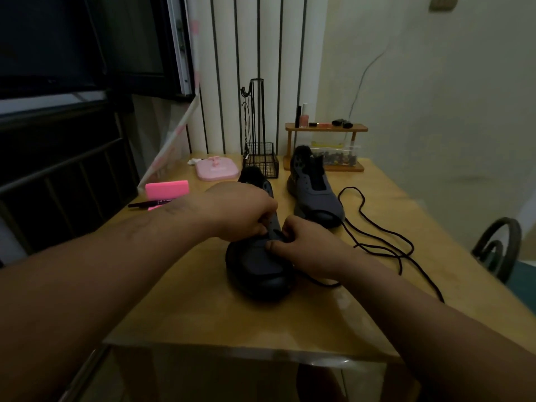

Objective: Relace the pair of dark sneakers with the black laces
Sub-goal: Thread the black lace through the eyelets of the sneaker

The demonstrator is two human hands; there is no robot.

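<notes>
Finding: no text, brand, number or sign is legible in this dim room. The near sneaker (pixel 255 265), directly under the fingers (pixel 261 227) of the left hand (pixel 240 210) and the right hand (pixel 307 242), shows no readable marking. The far sneaker (pixel 314 192), beyond the right fingers, has pale patches at the heel, too dark to make out. The pink stand (pixel 216 169), beyond the left fingers, bears a faint mark that is blurred and unreadable. The black lace (pixel 401 266), right of the fingers, is plain.

I get a dim, soft feed; a faint sheen sits on the worktop (pixel 333 314) near its front edge (straight lines bow toward the margins).
</notes>
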